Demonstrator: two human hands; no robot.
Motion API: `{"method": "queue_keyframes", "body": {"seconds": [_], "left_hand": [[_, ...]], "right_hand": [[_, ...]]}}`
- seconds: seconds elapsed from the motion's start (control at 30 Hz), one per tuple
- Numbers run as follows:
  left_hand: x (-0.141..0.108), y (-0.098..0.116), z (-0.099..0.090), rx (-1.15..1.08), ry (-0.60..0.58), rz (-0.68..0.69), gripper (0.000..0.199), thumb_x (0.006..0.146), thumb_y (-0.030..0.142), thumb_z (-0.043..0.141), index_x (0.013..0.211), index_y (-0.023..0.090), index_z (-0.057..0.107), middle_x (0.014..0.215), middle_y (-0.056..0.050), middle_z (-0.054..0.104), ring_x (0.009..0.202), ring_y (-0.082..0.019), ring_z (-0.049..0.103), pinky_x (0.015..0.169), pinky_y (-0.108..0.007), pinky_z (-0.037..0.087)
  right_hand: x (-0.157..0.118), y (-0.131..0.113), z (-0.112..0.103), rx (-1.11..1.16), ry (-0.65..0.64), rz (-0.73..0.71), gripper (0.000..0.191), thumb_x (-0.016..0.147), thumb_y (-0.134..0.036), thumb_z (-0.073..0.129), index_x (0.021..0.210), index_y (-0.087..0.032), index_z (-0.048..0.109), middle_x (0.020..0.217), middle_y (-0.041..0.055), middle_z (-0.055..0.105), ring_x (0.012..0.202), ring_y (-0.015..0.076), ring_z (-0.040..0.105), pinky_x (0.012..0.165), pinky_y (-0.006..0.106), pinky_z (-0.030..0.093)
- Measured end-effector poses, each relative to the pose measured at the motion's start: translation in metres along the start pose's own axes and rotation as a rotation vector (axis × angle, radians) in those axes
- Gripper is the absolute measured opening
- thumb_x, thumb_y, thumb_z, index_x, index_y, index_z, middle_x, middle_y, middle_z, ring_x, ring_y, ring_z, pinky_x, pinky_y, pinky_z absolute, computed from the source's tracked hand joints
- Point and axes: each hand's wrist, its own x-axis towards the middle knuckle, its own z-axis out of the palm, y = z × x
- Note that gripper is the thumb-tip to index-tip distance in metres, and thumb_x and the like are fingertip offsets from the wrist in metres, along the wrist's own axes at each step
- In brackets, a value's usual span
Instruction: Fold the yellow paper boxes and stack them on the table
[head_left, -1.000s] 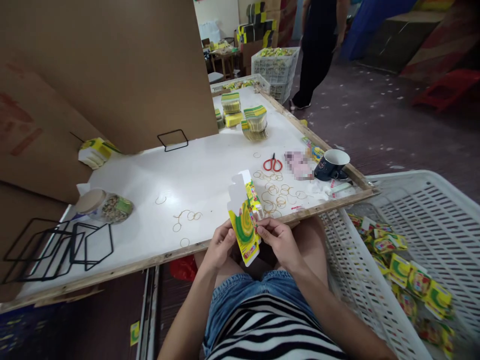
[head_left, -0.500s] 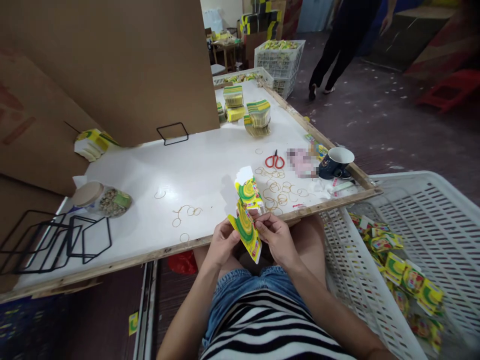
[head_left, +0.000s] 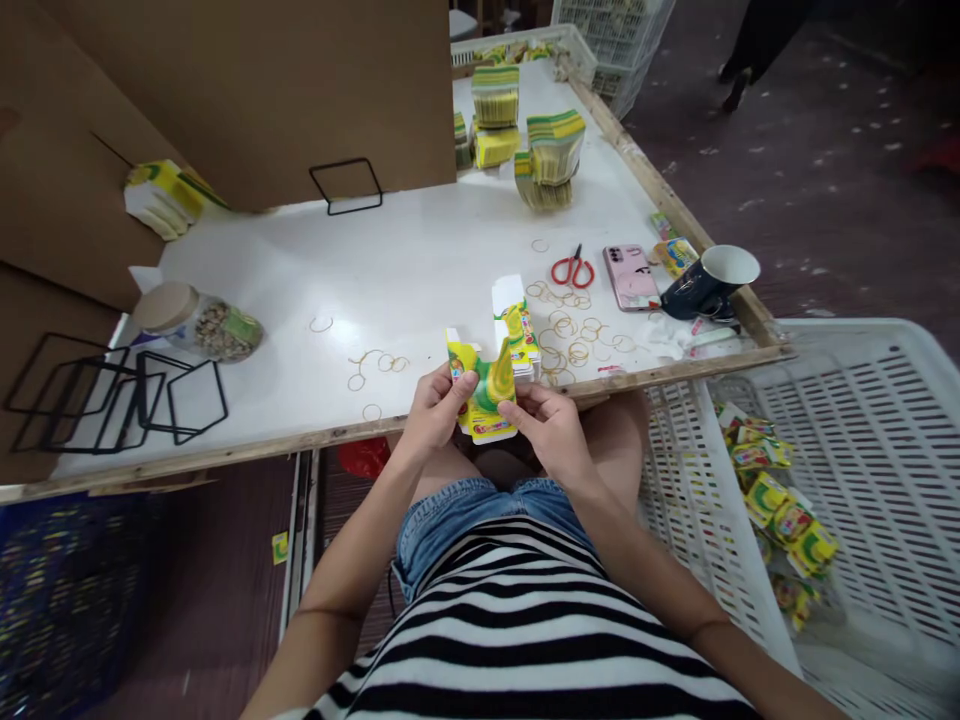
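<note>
Between my hands, over the table's front edge, is a yellow and green printed carton [head_left: 487,395], partly unfolded with its flaps standing up. My left hand [head_left: 439,405] pinches its left side, thumb on the printed face. At the opposite side my right hand [head_left: 549,425] grips it, thumb in front and fingers behind. Just beyond the carton, a stack of similar flat cartons [head_left: 517,320] lies on the white table [head_left: 420,260]. Rubber bands [head_left: 570,335] are scattered right of that stack, below red-handled scissors [head_left: 573,270].
A pink phone [head_left: 631,278] and a dark mug [head_left: 701,285] stand at the table's right edge. Bundled cartons [head_left: 555,150] sit at the back. Leftward are a jar [head_left: 217,325] and black wire frames [head_left: 142,400]. A white crate [head_left: 870,400] holds packets. A person's leg shows top right.
The carton was a flat, tilted sheet; now it is opened out, facing me, with flaps raised. My view has tipped downward, and the walking person has mostly left the picture.
</note>
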Motion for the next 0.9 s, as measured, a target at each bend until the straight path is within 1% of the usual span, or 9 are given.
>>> {"method": "queue_keyframes", "body": {"seconds": [0.1,0.2,0.27,0.33,0.4,0.53,0.63,0.77,0.9], "left_hand": [[-0.001,-0.001,0.005,0.02,-0.035,-0.01,0.04,0.079,0.05,0.069,0.095,0.015,0.061,0.07,-0.001,0.067,0.06,-0.012,0.064,0.054,-0.02,0.051],[-0.005,-0.003,0.009,0.039,-0.003,0.011,0.056,0.079,0.038,0.073,0.122,0.021,0.042,0.087,-0.001,0.068,0.075,-0.015,0.069,0.067,-0.023,0.056],[-0.01,-0.004,0.01,0.064,0.047,0.036,0.064,0.079,0.031,0.073,0.127,0.025,0.031,0.095,-0.001,0.066,0.08,-0.015,0.07,0.071,-0.025,0.058],[-0.014,-0.004,0.01,0.091,0.057,0.044,0.062,0.082,0.028,0.07,0.128,0.028,0.027,0.099,-0.002,0.064,0.08,-0.015,0.071,0.07,-0.026,0.058],[-0.017,-0.004,0.007,0.099,0.018,0.043,0.062,0.085,0.028,0.067,0.131,0.03,0.025,0.103,-0.003,0.063,0.082,-0.016,0.071,0.07,-0.028,0.059],[-0.021,0.0,0.0,0.095,-0.15,-0.007,0.067,0.086,0.026,0.065,0.14,0.031,0.025,0.103,-0.004,0.064,0.082,-0.016,0.069,0.072,-0.029,0.058],[-0.024,0.004,-0.003,0.073,-0.234,-0.073,0.061,0.085,0.026,0.067,0.136,0.028,0.034,0.097,-0.003,0.065,0.08,-0.017,0.069,0.071,-0.03,0.058],[-0.026,0.003,-0.005,0.012,-0.298,-0.139,0.048,0.082,0.024,0.071,0.12,0.025,0.043,0.095,-0.003,0.067,0.082,-0.019,0.07,0.07,-0.029,0.057],[-0.026,0.0,-0.004,-0.007,-0.323,-0.168,0.041,0.08,0.025,0.073,0.11,0.022,0.044,0.098,-0.005,0.069,0.08,-0.019,0.071,0.069,-0.028,0.056]], "right_hand": [[0.0,0.002,-0.001,-0.071,0.066,-0.062,0.029,0.073,-0.043,0.076,0.083,-0.017,0.066,0.077,0.0026,0.07,0.071,0.0184,0.064,0.07,0.033,0.054],[0.0,0.004,-0.004,-0.235,0.182,-0.165,0.025,0.079,-0.041,0.071,0.081,-0.017,0.063,0.071,0.0005,0.064,0.062,0.0142,0.056,0.061,0.027,0.048],[0.001,0.005,-0.006,-0.354,0.214,-0.213,0.021,0.08,-0.037,0.07,0.085,-0.018,0.063,0.068,-0.0015,0.059,0.058,0.0121,0.049,0.056,0.025,0.043],[0.002,0.005,-0.007,-0.415,0.182,-0.258,0.022,0.08,-0.033,0.07,0.096,-0.019,0.062,0.075,-0.0013,0.059,0.057,0.0107,0.046,0.053,0.024,0.04],[0.003,0.002,-0.009,-0.415,0.106,-0.324,0.034,0.082,-0.03,0.068,0.114,-0.022,0.058,0.09,0.0013,0.061,0.059,0.0103,0.047,0.053,0.024,0.041],[0.005,-0.007,-0.014,-0.359,-0.035,-0.39,0.05,0.087,-0.03,0.063,0.135,-0.028,0.045,0.111,0.0058,0.059,0.076,0.0139,0.057,0.067,0.027,0.05],[0.006,-0.015,-0.021,-0.346,-0.133,-0.332,0.04,0.088,-0.032,0.062,0.128,-0.028,0.053,0.108,0.005,0.061,0.084,0.0162,0.06,0.075,0.029,0.051],[0.006,-0.026,-0.028,-0.383,-0.206,-0.27,0.018,0.088,-0.034,0.062,0.102,-0.023,0.064,0.093,0.003,0.064,0.08,0.0161,0.06,0.071,0.027,0.05],[0.007,-0.032,-0.029,-0.46,-0.198,-0.313,0.019,0.09,-0.036,0.059,0.083,-0.02,0.065,0.078,0.0021,0.064,0.075,0.016,0.059,0.067,0.026,0.047]]}}
